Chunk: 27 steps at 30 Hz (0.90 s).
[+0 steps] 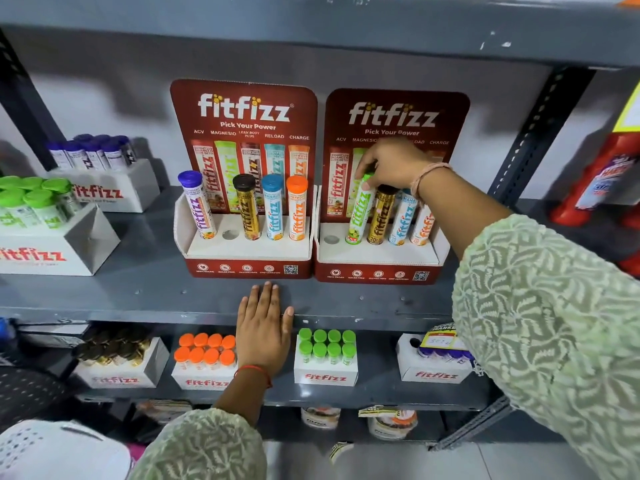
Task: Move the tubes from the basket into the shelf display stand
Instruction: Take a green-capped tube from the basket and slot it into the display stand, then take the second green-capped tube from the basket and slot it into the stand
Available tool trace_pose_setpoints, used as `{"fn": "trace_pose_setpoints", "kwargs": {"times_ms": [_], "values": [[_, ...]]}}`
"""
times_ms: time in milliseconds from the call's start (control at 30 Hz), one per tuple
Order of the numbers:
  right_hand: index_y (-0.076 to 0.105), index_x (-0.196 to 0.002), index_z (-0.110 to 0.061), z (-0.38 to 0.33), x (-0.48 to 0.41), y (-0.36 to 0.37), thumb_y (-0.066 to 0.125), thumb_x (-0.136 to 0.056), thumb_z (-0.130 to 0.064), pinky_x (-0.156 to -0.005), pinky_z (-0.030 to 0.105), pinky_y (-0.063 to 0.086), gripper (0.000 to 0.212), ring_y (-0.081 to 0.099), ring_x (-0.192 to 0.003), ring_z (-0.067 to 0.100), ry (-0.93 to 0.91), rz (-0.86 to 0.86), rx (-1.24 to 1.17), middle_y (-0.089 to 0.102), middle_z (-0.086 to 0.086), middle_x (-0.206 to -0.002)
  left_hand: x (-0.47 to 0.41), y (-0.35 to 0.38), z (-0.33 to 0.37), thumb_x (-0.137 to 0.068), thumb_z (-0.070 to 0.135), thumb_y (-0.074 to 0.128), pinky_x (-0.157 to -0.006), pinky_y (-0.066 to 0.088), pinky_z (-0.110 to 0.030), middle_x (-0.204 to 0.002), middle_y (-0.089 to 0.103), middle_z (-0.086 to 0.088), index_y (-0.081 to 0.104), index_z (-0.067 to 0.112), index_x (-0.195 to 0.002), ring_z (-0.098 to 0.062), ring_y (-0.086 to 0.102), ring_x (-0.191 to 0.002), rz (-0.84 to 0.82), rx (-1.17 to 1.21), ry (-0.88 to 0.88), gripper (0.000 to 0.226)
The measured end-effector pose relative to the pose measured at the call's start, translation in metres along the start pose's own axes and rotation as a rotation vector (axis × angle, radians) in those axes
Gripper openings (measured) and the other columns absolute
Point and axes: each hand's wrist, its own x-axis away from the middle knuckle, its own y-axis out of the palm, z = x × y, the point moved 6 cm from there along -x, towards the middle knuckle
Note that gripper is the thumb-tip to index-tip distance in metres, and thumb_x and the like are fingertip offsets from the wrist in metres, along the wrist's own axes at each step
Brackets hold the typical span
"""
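Observation:
Two red display stands sit side by side on the grey shelf. The left stand [242,252] holds a purple-capped tube [198,206], a gap, then brown [246,207], blue [273,209] and orange [298,209] tubes. In the right stand [377,265], my right hand [391,164] grips the cap of a green tube [360,213] standing tilted in the second hole, beside brown, blue and orange tubes; its first hole is bare. My left hand [265,323] lies flat on the shelf's front edge, holding nothing. A white perforated basket [52,448] shows at the bottom left.
White boxes of purple-capped [100,168] and green-capped tubes [41,216] stand on the left of the shelf. The shelf below carries boxes of brown, orange [204,362], green [325,358] and purple tubes. Red bottles [602,181] stand at the right, past a metal upright.

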Motion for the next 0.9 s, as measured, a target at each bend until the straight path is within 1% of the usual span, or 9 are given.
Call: {"fn": "trace_pose_setpoints", "kwargs": {"times_ms": [167,333,433,500,567,633,767,833,900], "values": [[0.067,-0.109,-0.011,-0.002,0.001,0.015,0.071,-0.074,0.000,-0.103,0.034,0.044,0.037,0.055,-0.118,0.025,0.006,-0.017,0.003,0.060,0.010,-0.128,0.000,0.000,0.000,-0.074,0.065,-0.023,-0.114,0.005,-0.039,-0.148,0.030,-0.014,0.028,0.006,-0.137,-0.029,0.019,-0.139,-0.021,-0.010,0.003,0.101],[0.065,-0.112,-0.012,0.002,0.001,0.017,0.072,-0.074,-0.002,-0.103,0.034,0.044,0.040,0.056,-0.117,0.026,0.024,-0.029,0.024,0.060,0.011,-0.129,-0.001,0.000,0.001,-0.069,0.066,-0.029,-0.114,0.002,-0.038,-0.150,0.025,-0.012,0.023,0.008,-0.139,-0.027,0.014,-0.140,-0.020,-0.041,0.017,0.105],[0.056,-0.125,-0.018,0.004,0.008,0.019,0.073,-0.072,-0.004,-0.109,0.040,0.039,0.057,0.049,-0.126,0.026,0.036,-0.025,-0.036,0.053,0.008,-0.138,-0.001,-0.004,0.002,-0.068,0.067,-0.029,-0.114,0.002,-0.036,-0.151,0.024,-0.011,0.021,0.008,-0.140,-0.025,0.012,-0.140,-0.028,-0.045,0.047,0.105],[0.055,-0.126,-0.020,-0.007,0.020,0.020,0.072,-0.074,-0.009,-0.111,0.044,0.035,0.056,0.046,-0.128,0.027,-0.030,0.149,-0.102,0.053,0.006,-0.138,0.000,-0.010,0.004,-0.076,0.065,-0.016,-0.114,0.002,-0.035,-0.150,0.025,-0.013,0.022,0.007,-0.139,-0.025,0.012,-0.140,-0.029,0.001,0.078,0.093],[0.067,-0.109,-0.012,-0.035,0.039,0.032,0.065,-0.078,-0.009,-0.101,0.035,0.039,0.031,0.055,-0.115,0.031,-0.190,0.424,-0.151,0.066,0.011,-0.120,0.008,-0.022,-0.002,-0.085,0.050,0.005,-0.113,0.003,-0.035,-0.148,0.027,-0.015,0.024,0.005,-0.138,-0.026,0.013,-0.139,0.007,0.061,0.069,0.072],[0.071,-0.091,-0.005,-0.076,0.062,0.067,0.061,-0.079,-0.004,-0.088,0.031,0.039,0.016,0.062,-0.097,0.034,-0.368,0.499,-0.221,0.071,0.016,-0.099,0.027,-0.037,-0.021,-0.089,0.038,0.019,-0.112,0.009,-0.038,-0.145,0.033,-0.019,0.029,0.001,-0.136,-0.028,0.014,-0.136,0.094,0.086,0.013,0.060],[0.071,-0.087,0.000,-0.169,0.095,0.171,0.063,-0.078,-0.001,-0.086,0.034,0.045,0.012,0.065,-0.092,0.037,-0.600,0.267,-0.316,0.069,0.022,-0.103,0.109,-0.054,-0.100,-0.093,0.038,0.018,-0.110,0.014,-0.042,-0.143,0.035,-0.022,0.031,-0.001,-0.135,-0.034,0.019,-0.134,0.181,0.006,-0.220,0.058],[0.071,-0.090,0.002,-0.216,0.109,0.227,0.060,-0.079,-0.002,-0.091,0.040,0.050,0.016,0.063,-0.101,0.039,-0.676,0.027,-0.312,0.065,0.023,-0.116,0.168,-0.057,-0.144,-0.093,0.046,0.007,-0.110,0.017,-0.045,-0.142,0.035,-0.024,0.032,-0.002,-0.134,-0.038,0.020,-0.133,0.165,-0.021,-0.422,0.068],[0.070,-0.098,-0.001,-0.260,0.123,0.281,0.056,-0.082,-0.005,-0.097,0.040,0.047,0.021,0.058,-0.111,0.036,-0.757,-0.207,-0.242,0.059,0.018,-0.130,0.227,-0.060,-0.184,-0.092,0.047,0.010,-0.107,0.023,-0.054,-0.140,0.036,-0.027,0.035,-0.005,-0.132,-0.044,0.025,-0.131,0.148,-0.052,-0.638,0.069]]}}
